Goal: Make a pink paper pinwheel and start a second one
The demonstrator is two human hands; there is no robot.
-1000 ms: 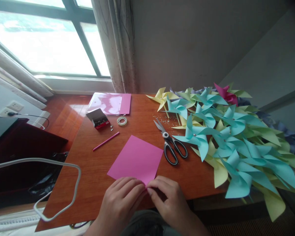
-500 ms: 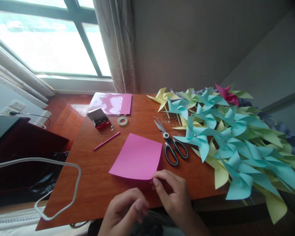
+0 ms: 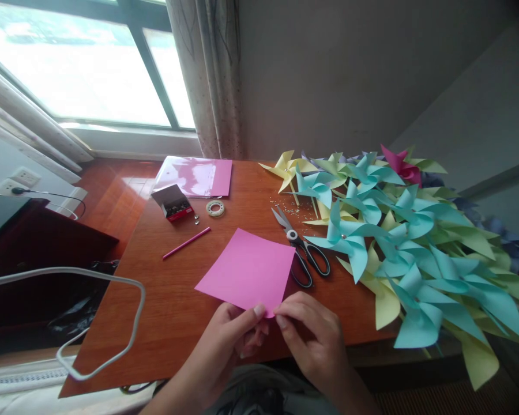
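A square sheet of pink paper (image 3: 251, 268) is held at its near corner, tilted, with its far part over the table. My left hand (image 3: 237, 331) is closed on the paper's near edge, thumb on top and fingers beneath. At the same corner, my right hand (image 3: 313, 328) pinches the paper tip between thumb and forefinger. Just right of the sheet, scissors (image 3: 300, 248) with black and grey handles lie partly open, and the paper's right corner overlaps one handle.
A pink stick (image 3: 185, 243), a roll of tape (image 3: 215, 208), an open red box of small pins (image 3: 173, 204) and a clear sleeve of pink paper (image 3: 194, 176) lie on the table (image 3: 151, 311). Many paper pinwheels (image 3: 346, 236) cover the right side. A white cable (image 3: 138, 317) loops at left.
My left hand has moved up and right and taken hold of the paper's near edge. The sheet has turned slightly and shifted right, over a scissor handle.
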